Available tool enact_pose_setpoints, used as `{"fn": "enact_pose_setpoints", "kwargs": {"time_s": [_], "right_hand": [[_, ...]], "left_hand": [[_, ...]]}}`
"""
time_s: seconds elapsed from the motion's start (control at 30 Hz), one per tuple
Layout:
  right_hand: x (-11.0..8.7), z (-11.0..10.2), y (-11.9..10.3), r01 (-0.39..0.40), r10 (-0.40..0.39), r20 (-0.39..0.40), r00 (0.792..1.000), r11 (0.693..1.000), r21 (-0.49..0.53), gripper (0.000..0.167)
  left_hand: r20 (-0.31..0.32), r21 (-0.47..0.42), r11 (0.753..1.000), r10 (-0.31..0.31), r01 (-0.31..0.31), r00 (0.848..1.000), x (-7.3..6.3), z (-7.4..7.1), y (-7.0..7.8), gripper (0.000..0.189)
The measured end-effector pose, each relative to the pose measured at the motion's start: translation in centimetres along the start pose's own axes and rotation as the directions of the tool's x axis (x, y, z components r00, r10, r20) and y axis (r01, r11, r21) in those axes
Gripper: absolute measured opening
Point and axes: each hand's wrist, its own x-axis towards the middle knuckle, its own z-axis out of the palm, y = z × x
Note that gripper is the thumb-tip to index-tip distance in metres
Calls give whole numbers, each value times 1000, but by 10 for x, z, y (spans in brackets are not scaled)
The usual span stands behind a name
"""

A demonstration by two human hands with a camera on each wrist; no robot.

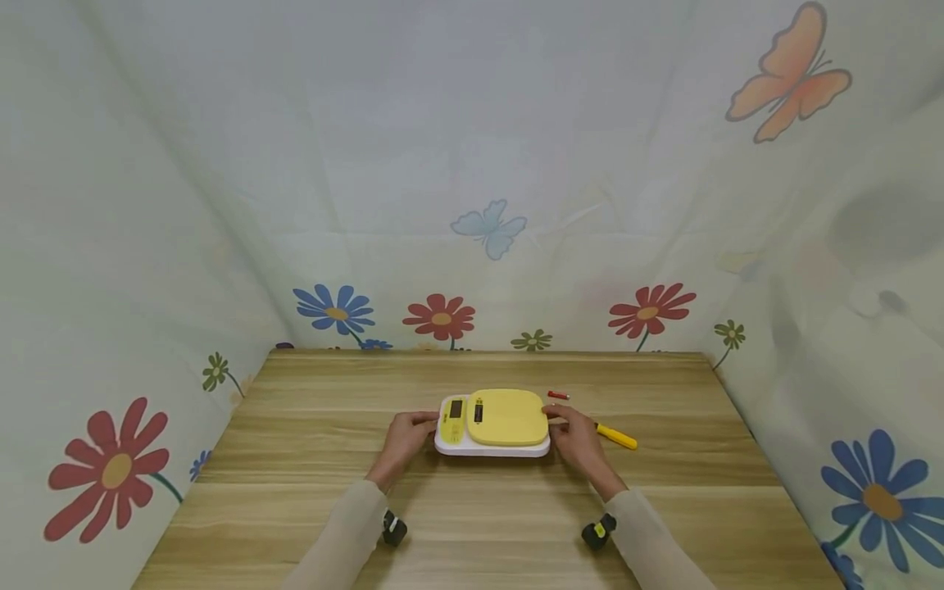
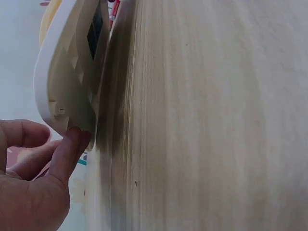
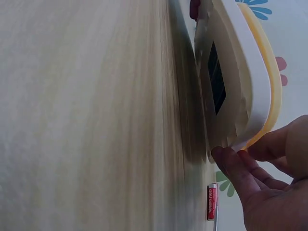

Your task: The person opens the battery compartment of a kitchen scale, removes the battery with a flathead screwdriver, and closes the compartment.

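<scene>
A kitchen scale [image 1: 509,419] with a white body and yellow platform is held between both hands over the wooden table. My left hand [image 1: 401,442] grips its display end, fingertips under the rim. At the opposite end my right hand [image 1: 578,444] pinches the edge, thumb towards the yellow platform [image 3: 267,53] and fingers beneath. Both wrist views look at the scale's pale underside [image 2: 70,86], raised off the wood on the near side, with a dark rectangular patch [image 3: 216,79] in its middle.
Behind the right hand lies a small red battery [image 1: 559,395]. A yellow-handled tool [image 1: 618,436] lies to the right of that hand, its far end hidden behind the fingers. Flower-printed cloth [image 1: 398,270] walls the table's back and sides.
</scene>
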Motion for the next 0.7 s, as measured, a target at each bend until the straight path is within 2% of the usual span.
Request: {"fn": "enact_pose_setpoints", "kwargs": {"time_s": [0.17, 0.4, 0.53, 0.7], "right_hand": [[0, 1, 2, -34, 34, -13, 999, 999, 28, 29], [0, 3, 3, -68, 67, 13, 998, 994, 90, 30], [0, 3, 3, -80, 79, 25, 997, 993, 86, 35], [1, 4, 3, -89, 88, 24, 996, 993, 74, 35]], "left_hand": [[22, -54, 999, 1, 1, 1000, 1, 1, -3, 30], [36, -55, 998, 7, -5, 999, 3, 3, -7, 32], [16, -26, 999, 30, -30, 999, 3, 5, -8, 31], [-14, 58, 997, 49, -48, 999, 2, 7, -9, 32]]}}
